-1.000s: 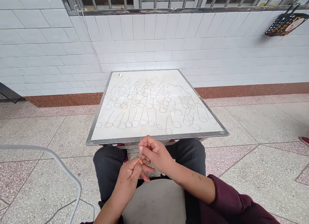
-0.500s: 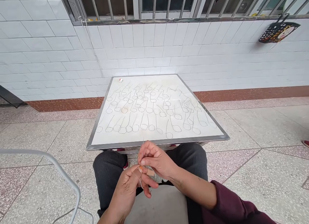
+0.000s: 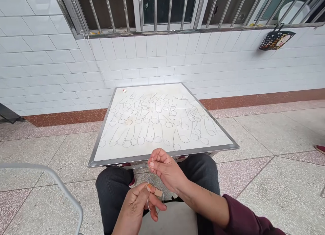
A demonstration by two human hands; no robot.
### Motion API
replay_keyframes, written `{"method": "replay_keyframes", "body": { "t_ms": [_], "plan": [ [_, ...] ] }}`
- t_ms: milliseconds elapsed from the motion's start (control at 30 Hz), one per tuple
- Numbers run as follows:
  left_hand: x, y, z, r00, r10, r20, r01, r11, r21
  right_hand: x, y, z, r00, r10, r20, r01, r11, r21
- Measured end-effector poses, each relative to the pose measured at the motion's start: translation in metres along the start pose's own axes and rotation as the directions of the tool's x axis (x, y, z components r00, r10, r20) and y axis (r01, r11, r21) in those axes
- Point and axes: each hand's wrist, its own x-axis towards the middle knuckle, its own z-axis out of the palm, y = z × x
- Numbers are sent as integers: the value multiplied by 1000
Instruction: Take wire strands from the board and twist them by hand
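In front of the counter [image 3: 114, 161], the left hand [image 3: 137, 202] and right hand [image 3: 166, 169] pinch a thin strand [image 3: 149, 175] running between them, the left's lower fingers loosely spread. It looks light, springy and kinkable, best held near its tip.

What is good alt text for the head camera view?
A bare left hand and a bare right hand hold a thin, pale strand between them. Beyond, a white, grey-edged, rectangular table carries many thin, dark, wire-like loops with long tails, before a white tiled wall.
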Motion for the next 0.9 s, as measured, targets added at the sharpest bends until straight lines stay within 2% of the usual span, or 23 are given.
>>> {"method": "replay_keyframes", "body": {
  "t_ms": [433, 533, 667, 767, 833, 900],
  "plan": [
    [0, -5, -4, 1000, -26, 13, 25, 999, 44, 10, -5, -9, 997, 16, -79, -3, 988, 157],
    [-1, -5, -3, 999, -49, 16, 49, 998, 25, 16, -9, -17, 994, 13, -108, 6, 985, 175],
    [-4, -1, -1, 997, -74, -2, 74, 996, -41, 24, -22, -33, 989, -50, -141, 74, 983, 170],
    [-5, 5, 3, 996, -87, -36, 84, 993, -84, 21, -22, -39, 1000, 11, -25, -8, 993, 122],
    [-6, 8, 6, 994, -99, -52, 93, 989, -112, 17, -16, -38, 991, 97, 94, -104, 992, 77],
    [-6, 10, 7, 992, -106, -63, 97, 986, -135, 14, -9, -35, 981, 126, 147, -135, 990, 51]
  ]
}}
